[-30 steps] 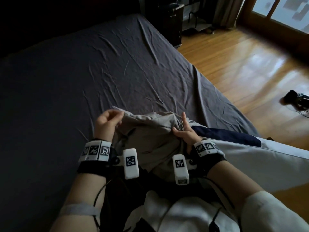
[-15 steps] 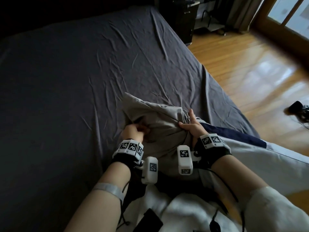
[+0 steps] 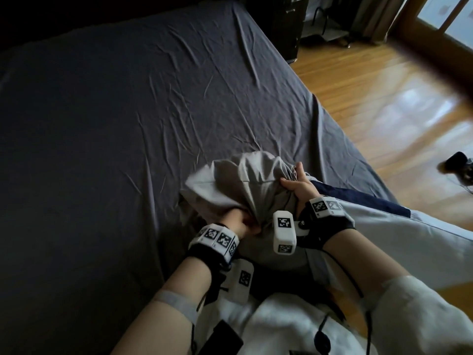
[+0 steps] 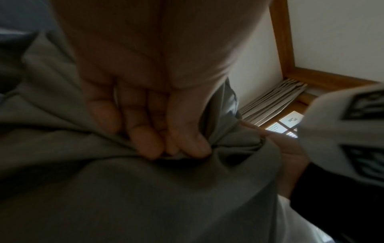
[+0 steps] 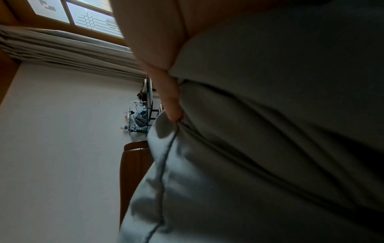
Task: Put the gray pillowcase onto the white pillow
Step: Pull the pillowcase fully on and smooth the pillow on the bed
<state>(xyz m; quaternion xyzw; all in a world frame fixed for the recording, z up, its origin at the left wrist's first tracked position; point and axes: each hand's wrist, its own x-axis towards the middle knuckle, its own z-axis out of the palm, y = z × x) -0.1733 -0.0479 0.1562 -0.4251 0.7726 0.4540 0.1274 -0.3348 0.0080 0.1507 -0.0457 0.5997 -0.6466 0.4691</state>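
Since half a second ago: left hand (image 3: 239, 224) is sitting lower and nearer the body, gripping a gathered bunch of gray pillowcase (image 3: 245, 185) low on its near side; a second ago it was holding a raised edge out to the left. Fabric is now bunching into a rounder mound, where earlier a flat corner was pointing away across the bed. Right hand (image 3: 298, 187) is remaining on the right flank of the bundle.

Surroundings: bed (image 3: 128, 119) under a wrinkled dark sheet is filling the left and centre; wooden floor (image 3: 384, 103) is lying to the right, with a small dark object (image 3: 455, 162) and cable on it; dark furniture (image 3: 289, 29) is standing at the bed's far corner. Person's pale trouser leg (image 3: 409, 242) is extending right, just beside the bundle.

Position: pillowcase is resting at the near edge of the bed against the person's lap, between both hands. Its folds are running from the left-hand grip up and away toward the far right; a loose corner is pointing left. White pillow cannot be made out for certain.

Hands: in the left wrist view, left hand fingers (image 4: 145, 144) are curling and pinching a fold of cloth. Right hand thumb is pressing on the near face, with fingers wrapping the far side of the bundle.
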